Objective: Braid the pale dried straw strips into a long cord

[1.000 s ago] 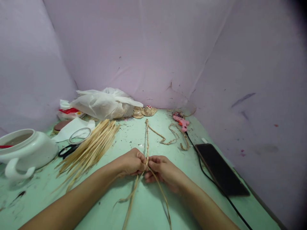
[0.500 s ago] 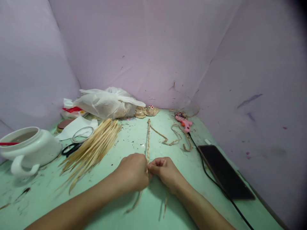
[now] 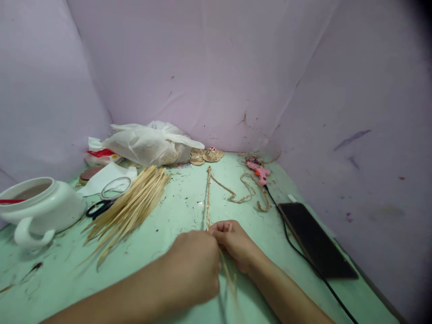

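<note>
From the head camera, the braid [image 3: 208,198] ran over the green, scuffed desk [image 3: 184,198], thin, tan and knobbly; from the hands it stretched straight to a sharp bend, then wandered off in slack curves to the right. The right hand [image 3: 234,243] pinched its near end between thumb and forefinger. The left hand [image 3: 197,267] was curled just beside it, knuckles up, and whether its fingers had closed on a strand could not be told. Pale, flat strands [image 3: 229,274] hung below the hands.

Left of the braid lay a fan of dry, ribbon-like straw [image 3: 135,202], near a glossy, round-bellied white pot [image 3: 67,207]. Farther back slumped a thin, crinkled plastic bag [image 3: 145,146]. To the right were a pink glue gun [image 3: 259,172] and a smooth black slab [image 3: 319,240].

The scissors [image 3: 97,210] showed black handles, their blades hidden by straw. The left edge cut off the pot; the bottom edge cut off both forearms. The strands' tips were blurred, and the bag's contents were hard to make out.
</note>
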A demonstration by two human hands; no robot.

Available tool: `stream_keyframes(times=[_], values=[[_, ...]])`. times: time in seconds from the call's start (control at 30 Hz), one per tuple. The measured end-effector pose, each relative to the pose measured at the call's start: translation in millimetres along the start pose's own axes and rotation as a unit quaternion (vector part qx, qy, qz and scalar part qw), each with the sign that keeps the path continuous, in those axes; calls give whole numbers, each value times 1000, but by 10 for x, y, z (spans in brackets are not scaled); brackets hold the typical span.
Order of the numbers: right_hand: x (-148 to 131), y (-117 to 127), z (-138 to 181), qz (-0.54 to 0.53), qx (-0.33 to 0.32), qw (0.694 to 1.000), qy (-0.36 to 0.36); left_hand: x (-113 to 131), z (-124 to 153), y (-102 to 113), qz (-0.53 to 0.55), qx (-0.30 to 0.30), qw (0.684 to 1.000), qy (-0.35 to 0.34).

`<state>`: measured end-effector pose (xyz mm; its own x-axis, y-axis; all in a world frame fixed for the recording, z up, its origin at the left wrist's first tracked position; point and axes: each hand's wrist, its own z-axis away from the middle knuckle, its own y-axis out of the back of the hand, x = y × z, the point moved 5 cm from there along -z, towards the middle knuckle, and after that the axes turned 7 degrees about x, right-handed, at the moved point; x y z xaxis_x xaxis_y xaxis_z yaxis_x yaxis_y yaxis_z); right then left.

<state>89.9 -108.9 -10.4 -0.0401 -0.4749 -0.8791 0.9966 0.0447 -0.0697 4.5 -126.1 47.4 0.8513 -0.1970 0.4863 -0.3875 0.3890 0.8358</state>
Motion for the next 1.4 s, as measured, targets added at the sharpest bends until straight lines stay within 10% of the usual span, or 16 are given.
stream_keyframes(times=[0.1,0.27,0.73,1.4], values=[[8,1,-14,13,-17,1000,15,-164,-130,287,-12,100,995,11],[-36,-2,2,60,-20,997,47,-411,-344,106,124,-60,986,94],[-69,0,-11,7,-37,997,68,-555,-414,-12,278,-208,931,112],[-68,-21,1,1,-45,998,51,-434,-427,-201,322,-157,926,123]])
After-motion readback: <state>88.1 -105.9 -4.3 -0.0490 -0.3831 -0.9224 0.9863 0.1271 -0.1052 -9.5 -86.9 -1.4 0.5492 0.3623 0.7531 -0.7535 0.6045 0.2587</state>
